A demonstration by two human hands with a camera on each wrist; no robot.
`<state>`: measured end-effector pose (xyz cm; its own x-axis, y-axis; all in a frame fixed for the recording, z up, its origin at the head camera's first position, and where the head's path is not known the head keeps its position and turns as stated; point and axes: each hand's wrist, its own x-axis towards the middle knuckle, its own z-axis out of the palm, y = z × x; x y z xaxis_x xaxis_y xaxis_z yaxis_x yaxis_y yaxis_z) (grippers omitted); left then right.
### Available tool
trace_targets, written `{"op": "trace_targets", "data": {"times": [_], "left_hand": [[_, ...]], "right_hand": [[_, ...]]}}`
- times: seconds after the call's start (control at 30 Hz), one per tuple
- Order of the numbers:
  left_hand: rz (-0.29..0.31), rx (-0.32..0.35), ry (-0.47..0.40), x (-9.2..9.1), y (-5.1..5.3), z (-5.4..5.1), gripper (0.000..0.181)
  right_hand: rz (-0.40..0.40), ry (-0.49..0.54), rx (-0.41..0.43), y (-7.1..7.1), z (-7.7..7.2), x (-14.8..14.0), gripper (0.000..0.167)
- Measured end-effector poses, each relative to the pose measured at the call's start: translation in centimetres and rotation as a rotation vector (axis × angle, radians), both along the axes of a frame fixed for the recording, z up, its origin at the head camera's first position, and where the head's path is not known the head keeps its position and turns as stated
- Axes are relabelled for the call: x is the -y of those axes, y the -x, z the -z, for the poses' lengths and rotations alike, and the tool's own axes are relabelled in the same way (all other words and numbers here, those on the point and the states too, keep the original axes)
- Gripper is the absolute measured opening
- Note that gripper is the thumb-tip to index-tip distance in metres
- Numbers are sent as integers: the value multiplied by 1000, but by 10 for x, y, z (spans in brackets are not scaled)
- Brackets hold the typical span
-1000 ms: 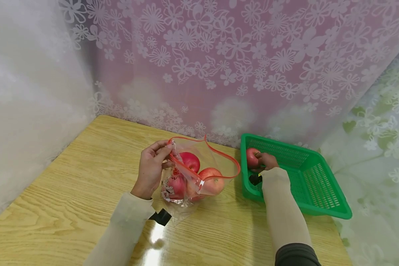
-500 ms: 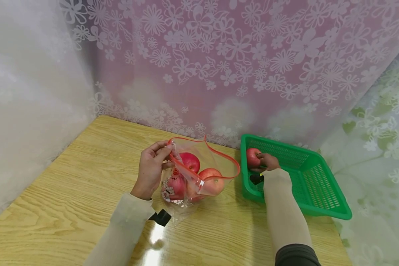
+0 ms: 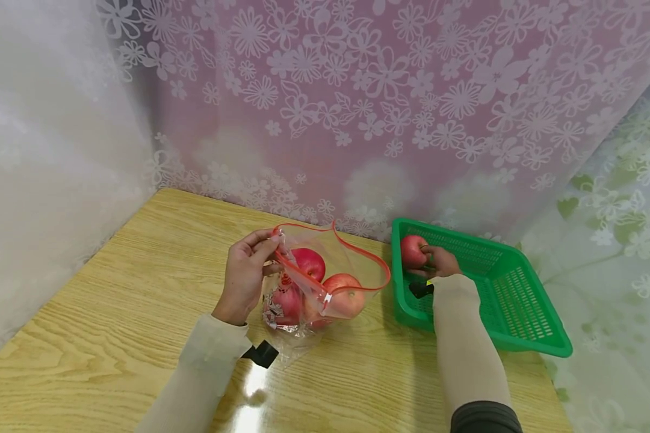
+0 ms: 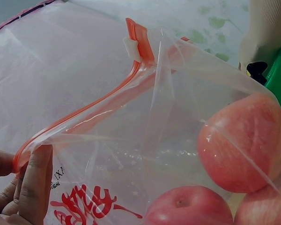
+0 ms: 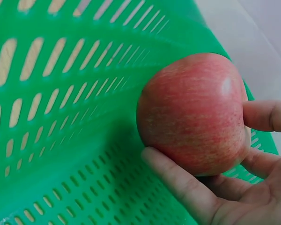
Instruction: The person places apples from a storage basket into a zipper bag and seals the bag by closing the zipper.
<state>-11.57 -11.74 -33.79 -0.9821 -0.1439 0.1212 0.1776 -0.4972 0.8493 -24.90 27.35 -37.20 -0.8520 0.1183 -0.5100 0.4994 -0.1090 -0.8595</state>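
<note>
My left hand [image 3: 246, 273] pinches the orange-red zip edge of a clear plastic bag [image 3: 298, 346] at its left corner. The bag's mouth gapes, and several red apples [image 3: 346, 296] lie inside. A white slider [image 4: 132, 50] sits on the zip edge. Inside the green basket [image 3: 525, 264], at its left end, my right hand [image 3: 440, 263] grips one red apple [image 5: 192, 112]. Its fingers and thumb lie around the apple's side and underside in the right wrist view. Whether that apple touches the basket floor I cannot tell.
Both the bag and the basket stand on a wood-grain table [image 3: 141, 288], the basket at the right edge. A pink floral curtain [image 3: 325, 120] hangs behind. Black camera mounts [image 3: 261, 353] jut from both wrists.
My right hand has shifted slightly right and up, and the apple in it has risen a little within the basket. The left hand and the bag have stayed nearly still.
</note>
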Motion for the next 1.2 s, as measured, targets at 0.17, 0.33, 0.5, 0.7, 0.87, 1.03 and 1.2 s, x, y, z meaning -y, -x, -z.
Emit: {"op": "trace_targets", "data": {"times": [0.17,0.33,0.5,0.7,0.87,1.03,1.2], "left_hand": [[2,-4,-2,-1,0,0,15],[7,-9,-8,-1,-1,-1,14],[7,-3,-7,-1,-1,-1,14],[5,3,-1,-2,0,-1,12],[6,2,2,-1,0,0,11],[13,-2,-3,-1,0,0,11],[16,4,-16,-2,0,-1,11]], "right_hand": [[137,203,61,-8,-16,7,63],[63,253,10,-11,-22,2,63],[-40,279,-80,-9,-25,-2,62],[-112,265,-133,-11,-34,-5,62],[-150,242,-183,-20,-49,0,64],[-180,201,-227,-25,-60,3,65],[-210,185,-271,-33,-69,8,64]]}}
